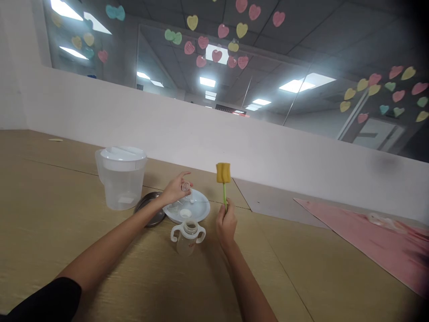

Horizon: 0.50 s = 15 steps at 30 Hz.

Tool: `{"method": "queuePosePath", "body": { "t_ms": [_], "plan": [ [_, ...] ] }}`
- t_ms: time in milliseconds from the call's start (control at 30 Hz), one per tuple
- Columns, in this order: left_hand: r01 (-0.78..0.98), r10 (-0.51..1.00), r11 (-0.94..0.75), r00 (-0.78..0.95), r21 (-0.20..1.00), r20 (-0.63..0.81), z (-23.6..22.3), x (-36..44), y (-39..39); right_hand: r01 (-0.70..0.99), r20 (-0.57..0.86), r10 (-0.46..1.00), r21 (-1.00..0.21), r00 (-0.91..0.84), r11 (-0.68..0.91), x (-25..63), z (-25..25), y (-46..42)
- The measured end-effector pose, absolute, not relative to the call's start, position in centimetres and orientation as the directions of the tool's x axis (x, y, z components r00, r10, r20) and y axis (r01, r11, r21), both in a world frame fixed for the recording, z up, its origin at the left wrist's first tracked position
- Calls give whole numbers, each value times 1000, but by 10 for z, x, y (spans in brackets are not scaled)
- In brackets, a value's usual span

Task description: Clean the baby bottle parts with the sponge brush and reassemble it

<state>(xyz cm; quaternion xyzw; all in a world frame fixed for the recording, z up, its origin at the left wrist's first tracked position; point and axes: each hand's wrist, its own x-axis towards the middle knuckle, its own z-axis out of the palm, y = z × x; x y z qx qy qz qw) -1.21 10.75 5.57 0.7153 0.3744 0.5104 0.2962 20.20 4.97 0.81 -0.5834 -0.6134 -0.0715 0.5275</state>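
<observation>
In my right hand (226, 223) is a sponge bottle brush, held upright by its green stem, with a yellow sponge head (223, 173) on top. My left hand (174, 188) pinches a small clear round piece (186, 187), perhaps a bottle teat, above a pale plate (203, 210). A white ring (185, 213) and clear parts I cannot fully make out lie on that plate. Between my forearms, in front of the plate, a clear baby bottle (186, 243) stands upright and uncapped, with a white two-handled collar around its neck.
Left of the plate a round metal dish (150, 220) is partly covered by my left forearm. Behind it stands a lidded translucent pitcher (122, 183). A pink sheet (365, 237) lies at the right. A white wall (174, 129) with glass above borders the table's back.
</observation>
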Motion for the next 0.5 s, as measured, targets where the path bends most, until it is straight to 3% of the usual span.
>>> {"method": "queuePosePath", "body": {
  "t_ms": [167,233,333,500],
  "plan": [
    [145,843,-533,170,833,510,61,-8,104,859,822,528,-99,-214,502,198,-2,49],
    [155,821,-570,147,807,552,62,-7,103,847,812,490,10,-317,531,198,-7,52],
    [186,812,-584,128,790,570,61,-7,104,859,797,500,46,-339,509,198,-11,55],
    [186,843,-535,55,824,535,57,-11,109,909,787,575,-43,-224,414,201,-10,56]
  ]
}}
